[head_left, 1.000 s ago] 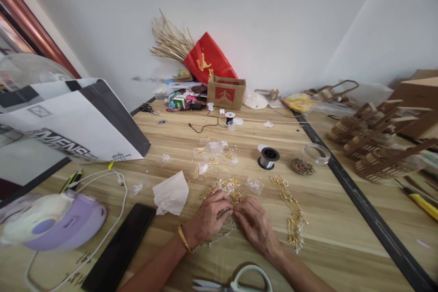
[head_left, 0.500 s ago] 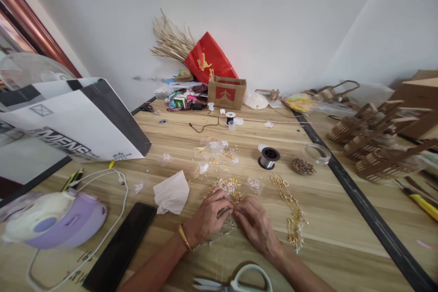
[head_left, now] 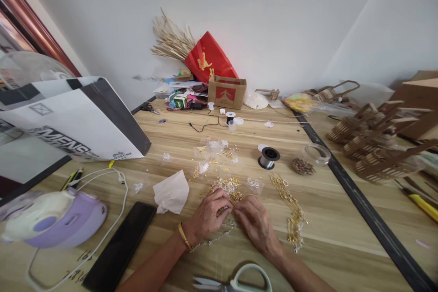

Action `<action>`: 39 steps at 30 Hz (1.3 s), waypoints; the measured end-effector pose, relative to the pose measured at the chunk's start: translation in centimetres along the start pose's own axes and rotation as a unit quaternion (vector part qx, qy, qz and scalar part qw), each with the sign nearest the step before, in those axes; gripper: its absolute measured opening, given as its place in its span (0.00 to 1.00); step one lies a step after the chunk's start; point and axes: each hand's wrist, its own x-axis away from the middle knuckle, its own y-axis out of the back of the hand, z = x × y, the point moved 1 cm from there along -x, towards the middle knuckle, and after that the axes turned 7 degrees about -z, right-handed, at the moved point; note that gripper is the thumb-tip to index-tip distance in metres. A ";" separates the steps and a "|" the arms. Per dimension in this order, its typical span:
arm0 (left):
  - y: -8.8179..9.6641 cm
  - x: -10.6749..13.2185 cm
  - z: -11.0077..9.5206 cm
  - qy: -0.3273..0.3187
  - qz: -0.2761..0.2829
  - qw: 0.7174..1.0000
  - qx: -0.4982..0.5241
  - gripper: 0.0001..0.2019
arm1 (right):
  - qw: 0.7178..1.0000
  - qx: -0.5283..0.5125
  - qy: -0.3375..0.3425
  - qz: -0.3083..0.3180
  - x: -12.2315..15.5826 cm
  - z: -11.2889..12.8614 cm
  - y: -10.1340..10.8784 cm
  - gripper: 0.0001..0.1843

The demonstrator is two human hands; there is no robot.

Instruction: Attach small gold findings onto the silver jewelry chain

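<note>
My left hand (head_left: 208, 216) and my right hand (head_left: 255, 222) meet fingertip to fingertip low on the wooden table (head_left: 239, 155), both pinched on a small piece I cannot make out. A thin silver chain (head_left: 215, 237) trails from under my left wrist, which wears a gold bangle. Just beyond my fingers lies a heap of small gold and silver findings (head_left: 228, 187). A pile of gold chains (head_left: 292, 214) runs down the table to the right of my right hand.
Scissors (head_left: 236, 283) lie at the near edge. A black phone (head_left: 119, 248), crumpled tissue (head_left: 171, 194), lilac device (head_left: 54, 223) and paper bag (head_left: 68, 121) sit left. A wire spool (head_left: 268, 157), bead dish (head_left: 303, 166), red bag (head_left: 208, 61) and wooden baskets (head_left: 376, 141) lie beyond.
</note>
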 end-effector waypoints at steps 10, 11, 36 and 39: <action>0.0 0.0 0.1 -0.005 0.003 1.000 0.001 0.05 | 1.000 0.003 0.005 0.002 -0.1 -0.1 0.0 0.06; 0.0 0.0 0.2 -0.005 0.003 1.000 0.001 0.05 | 1.000 0.003 0.006 0.002 -0.1 -0.1 0.0 0.06; 0.4 -0.2 0.0 0.006 -0.007 1.000 -0.001 0.06 | 1.000 0.007 -0.011 0.002 0.0 -0.2 0.0 0.07; 0.4 -0.2 0.0 0.009 -0.006 1.000 -0.002 0.06 | 1.000 0.008 -0.008 0.000 0.0 -0.3 0.0 0.06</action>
